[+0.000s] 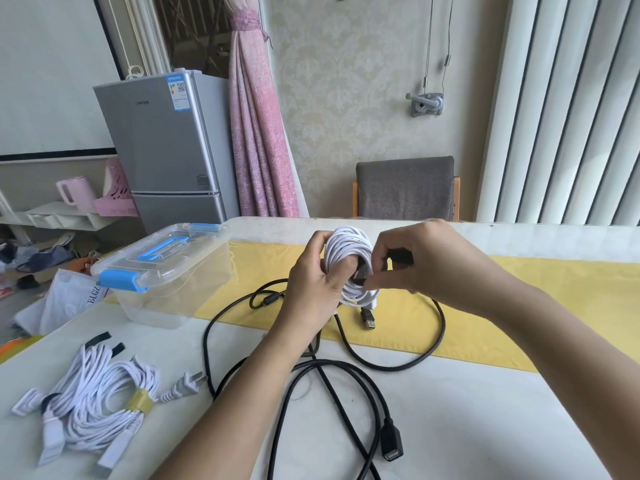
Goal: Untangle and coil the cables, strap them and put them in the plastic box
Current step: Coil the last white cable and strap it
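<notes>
**Two hands on one white coil**

Both hands are raised above the middle of the desk point(450, 410). The left hand point(313, 282) grips a white coil point(348, 258) of cable, fingers curled through its loops and holding it upright. The right hand point(415, 258) meets the coil from the other side and pinches what looks like a black strap point(401, 256). Fingers hide much of the strap, so I cannot tell how far it passes round the loops. A dark USB plug point(370, 319) hangs just below the coil, over the yellow runner point(519, 306).

A loose black cable point(391, 368) sprawls in wide loops on the desk beneath the forearms. Its socket end point(393, 441) lies near the front edge. At the left front lies a white bundle point(100, 393) of cables, bound by a yellow band point(138, 403), with a white mains plug point(183, 384) poking out to its right. Two spare black ties point(98, 338) lie just beyond it.

The plastic box point(173, 296) stands at the desk's left edge, clear, its lid on and its blue latches down, well apart from the coil.
</notes>
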A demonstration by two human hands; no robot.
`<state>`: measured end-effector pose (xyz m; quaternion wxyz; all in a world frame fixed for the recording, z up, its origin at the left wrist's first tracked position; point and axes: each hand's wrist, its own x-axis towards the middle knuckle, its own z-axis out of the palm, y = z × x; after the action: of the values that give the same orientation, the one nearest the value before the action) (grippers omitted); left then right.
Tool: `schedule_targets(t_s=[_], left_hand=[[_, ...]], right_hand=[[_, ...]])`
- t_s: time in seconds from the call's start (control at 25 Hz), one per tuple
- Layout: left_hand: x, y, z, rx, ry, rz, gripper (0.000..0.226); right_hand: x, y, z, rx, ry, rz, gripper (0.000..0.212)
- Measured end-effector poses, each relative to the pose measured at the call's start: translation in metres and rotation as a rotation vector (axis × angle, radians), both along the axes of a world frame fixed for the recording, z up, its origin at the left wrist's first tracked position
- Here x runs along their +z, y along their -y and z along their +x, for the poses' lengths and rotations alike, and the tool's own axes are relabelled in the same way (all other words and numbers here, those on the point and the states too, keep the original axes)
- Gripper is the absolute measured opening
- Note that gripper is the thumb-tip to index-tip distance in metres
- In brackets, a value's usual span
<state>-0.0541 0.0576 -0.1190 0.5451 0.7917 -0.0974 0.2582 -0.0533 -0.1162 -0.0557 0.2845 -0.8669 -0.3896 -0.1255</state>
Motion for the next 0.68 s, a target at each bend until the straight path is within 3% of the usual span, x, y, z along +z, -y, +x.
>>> schedule_targets(t_s=[0.16,0.32,0.4,0.56,0.68], left_hand=[[0.000,-0.001,0.002,-0.013,-0.008,-0.013,0.048],[-0.002,-0.001,0.000,-0.044,0.014,0.039,0.053],[-0.002,0.000,0.000,-0.049,0.017,0.051,0.052],[-0.002,0.003,0.000,-0.043,-0.001,0.028,0.048],[0.000,0.005,-0.002,-0.049,-0.005,-0.040,0.040]], right_hand=[[0.002,0.011,0.008,0.206,-0.415,0.096,0.021],[0.001,0.018,0.013,0.238,-0.522,0.107,0.023],[0.005,0.021,0.012,0.136,-0.455,0.098,0.022],[0.011,0.014,0.000,-0.057,-0.024,0.015,0.021],[0.008,0.003,-0.008,-0.111,0.163,-0.027,0.020]])
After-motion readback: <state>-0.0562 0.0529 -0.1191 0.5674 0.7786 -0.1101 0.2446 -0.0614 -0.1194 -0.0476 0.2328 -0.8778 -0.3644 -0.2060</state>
